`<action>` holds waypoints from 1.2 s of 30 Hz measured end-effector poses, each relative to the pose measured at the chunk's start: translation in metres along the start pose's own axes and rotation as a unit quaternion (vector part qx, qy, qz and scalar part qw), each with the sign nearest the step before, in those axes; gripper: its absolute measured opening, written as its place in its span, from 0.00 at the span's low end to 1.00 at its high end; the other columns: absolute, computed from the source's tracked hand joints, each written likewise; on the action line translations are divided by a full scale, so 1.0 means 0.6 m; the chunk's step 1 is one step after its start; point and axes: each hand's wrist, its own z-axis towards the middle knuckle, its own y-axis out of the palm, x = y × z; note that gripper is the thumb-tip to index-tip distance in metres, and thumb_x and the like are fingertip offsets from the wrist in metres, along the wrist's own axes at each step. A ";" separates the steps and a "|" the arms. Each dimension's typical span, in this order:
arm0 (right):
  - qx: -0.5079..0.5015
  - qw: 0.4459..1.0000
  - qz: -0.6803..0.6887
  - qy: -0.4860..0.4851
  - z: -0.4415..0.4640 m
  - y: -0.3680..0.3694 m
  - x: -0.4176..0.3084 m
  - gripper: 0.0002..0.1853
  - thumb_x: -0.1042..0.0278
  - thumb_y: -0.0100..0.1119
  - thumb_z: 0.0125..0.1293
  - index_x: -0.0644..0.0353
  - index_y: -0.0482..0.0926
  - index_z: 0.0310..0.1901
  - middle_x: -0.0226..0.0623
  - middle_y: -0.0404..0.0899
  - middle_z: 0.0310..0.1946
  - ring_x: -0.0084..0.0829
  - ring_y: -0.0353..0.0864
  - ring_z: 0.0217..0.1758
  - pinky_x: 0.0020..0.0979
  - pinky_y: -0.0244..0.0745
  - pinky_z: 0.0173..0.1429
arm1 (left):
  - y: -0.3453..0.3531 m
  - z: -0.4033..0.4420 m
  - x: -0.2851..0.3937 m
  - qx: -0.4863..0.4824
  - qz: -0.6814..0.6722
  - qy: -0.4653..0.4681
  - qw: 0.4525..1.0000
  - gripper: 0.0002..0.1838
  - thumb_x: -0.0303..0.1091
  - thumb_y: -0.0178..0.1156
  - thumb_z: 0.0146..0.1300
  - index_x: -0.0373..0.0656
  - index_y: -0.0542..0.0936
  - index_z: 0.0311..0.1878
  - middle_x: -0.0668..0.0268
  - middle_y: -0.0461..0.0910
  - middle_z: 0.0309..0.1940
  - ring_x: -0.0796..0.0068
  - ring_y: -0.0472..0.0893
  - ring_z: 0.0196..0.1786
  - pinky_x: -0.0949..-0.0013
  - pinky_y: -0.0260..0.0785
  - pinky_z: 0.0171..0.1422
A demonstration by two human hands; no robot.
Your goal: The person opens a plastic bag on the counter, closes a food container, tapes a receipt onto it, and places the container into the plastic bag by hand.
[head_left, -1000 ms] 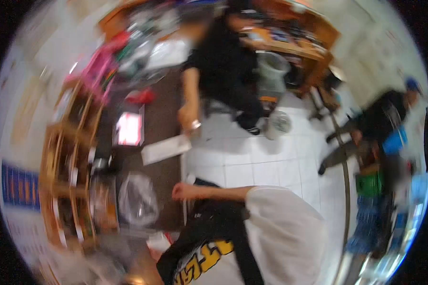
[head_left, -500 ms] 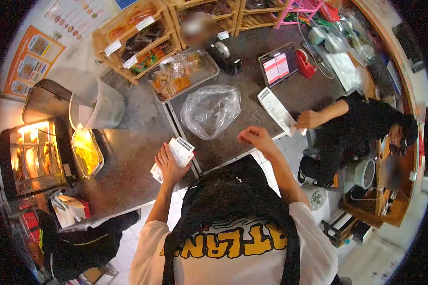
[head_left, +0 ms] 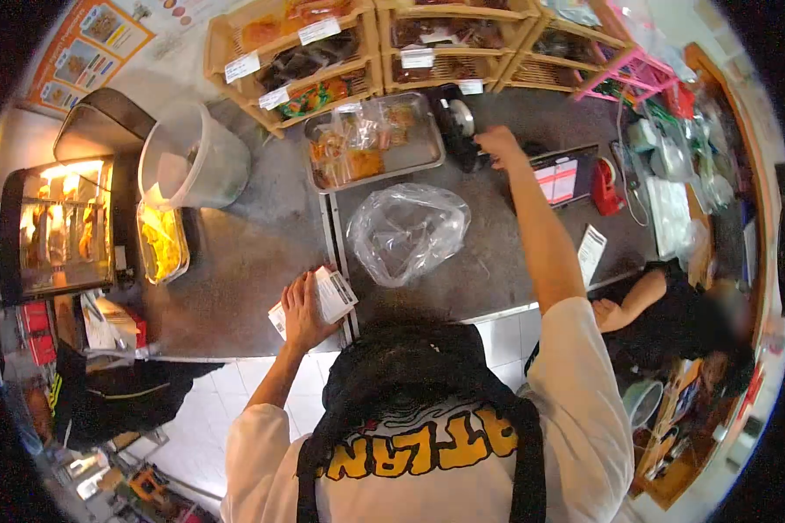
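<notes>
My left hand (head_left: 303,315) is wrapped over a small stack of printed paper slips (head_left: 333,296) at the front edge of the dark counter (head_left: 262,253). My right arm reaches forward, and my right hand (head_left: 500,146) is beside a black device with a round silver part (head_left: 460,120); its fingers are bent, and what they hold, if anything, is too small to tell. A clear plastic bag (head_left: 408,234) lies between my arms. Behind it, a metal tray (head_left: 377,144) holds bagged orange food. A tablet (head_left: 560,180) with a lit screen stands right of my right forearm.
Wooden racks (head_left: 381,52) line the counter's back. At left are a translucent bucket (head_left: 194,161), a tray of yellow food (head_left: 161,242) and a lit glass case (head_left: 57,231). A person in black (head_left: 663,322) is close at right, near a long slip (head_left: 591,253) and a red dispenser (head_left: 608,186).
My right hand has moved forward to the black device. The other person's hand has drawn away from the long slip. My left hand still holds the slips. The view has shifted.
</notes>
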 end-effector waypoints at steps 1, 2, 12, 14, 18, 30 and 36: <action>-0.012 1.000 -0.002 0.001 0.018 0.002 0.003 0.17 0.58 0.63 0.55 0.65 0.80 0.37 0.47 0.81 0.38 0.45 0.82 0.39 0.46 0.80 0.40 | 0.000 0.001 -0.002 0.001 0.001 0.001 1.000 0.59 0.52 0.74 0.35 0.36 0.53 0.68 0.48 0.60 0.63 0.50 0.58 0.68 0.44 0.44 0.71; -0.055 0.998 0.024 0.028 0.043 -0.003 0.008 0.16 0.59 0.63 0.55 0.65 0.79 0.37 0.46 0.80 0.36 0.44 0.82 0.37 0.47 0.81 0.37 | 0.001 0.003 -0.002 -0.007 0.003 -0.008 1.000 0.59 0.52 0.74 0.35 0.36 0.53 0.68 0.48 0.60 0.63 0.50 0.58 0.68 0.44 0.44 0.71; -0.124 0.965 0.227 0.044 0.040 -0.026 0.070 0.12 0.67 0.64 0.57 0.61 0.78 0.42 0.37 0.79 0.36 0.36 0.79 0.31 0.42 0.82 0.33 | 0.003 0.013 0.002 0.002 -0.001 -0.005 1.000 0.57 0.50 0.74 0.35 0.35 0.55 0.67 0.47 0.61 0.62 0.47 0.59 0.66 0.46 0.45 0.71; -0.123 0.952 0.273 0.059 0.006 -0.016 0.093 0.10 0.68 0.63 0.60 0.62 0.78 0.41 0.37 0.79 0.41 0.35 0.81 0.36 0.41 0.82 0.36 | 0.001 0.013 0.004 0.007 -0.012 -0.005 1.000 0.56 0.49 0.74 0.36 0.35 0.56 0.67 0.47 0.61 0.63 0.47 0.59 0.66 0.46 0.46 0.70; -0.010 0.965 0.263 -0.013 0.004 0.049 0.157 0.04 0.69 0.58 0.63 0.59 0.79 0.35 0.28 0.78 0.29 0.23 0.76 0.27 0.30 0.78 0.33 | 0.008 0.009 -0.001 0.017 -0.010 0.011 1.000 0.56 0.48 0.74 0.36 0.36 0.56 0.67 0.46 0.61 0.62 0.47 0.59 0.66 0.45 0.46 0.70; 0.261 0.953 0.035 -0.151 0.081 0.134 0.207 0.06 0.71 0.62 0.59 0.65 0.80 0.30 0.38 0.81 0.23 0.29 0.82 0.22 0.30 0.79 0.24 | 0.009 -0.002 -0.007 0.028 -0.010 0.005 1.000 0.58 0.50 0.74 0.35 0.38 0.54 0.68 0.48 0.61 0.63 0.47 0.59 0.67 0.46 0.47 0.70; 0.182 0.963 0.060 -0.189 0.106 0.166 0.291 0.02 0.78 0.59 0.56 0.62 0.81 0.32 0.34 0.82 0.27 0.27 0.83 0.30 0.26 0.75 0.26 | -0.001 -0.013 -0.019 0.044 -0.052 0.018 0.998 0.57 0.51 0.73 0.36 0.40 0.54 0.69 0.50 0.60 0.64 0.49 0.59 0.67 0.48 0.45 0.73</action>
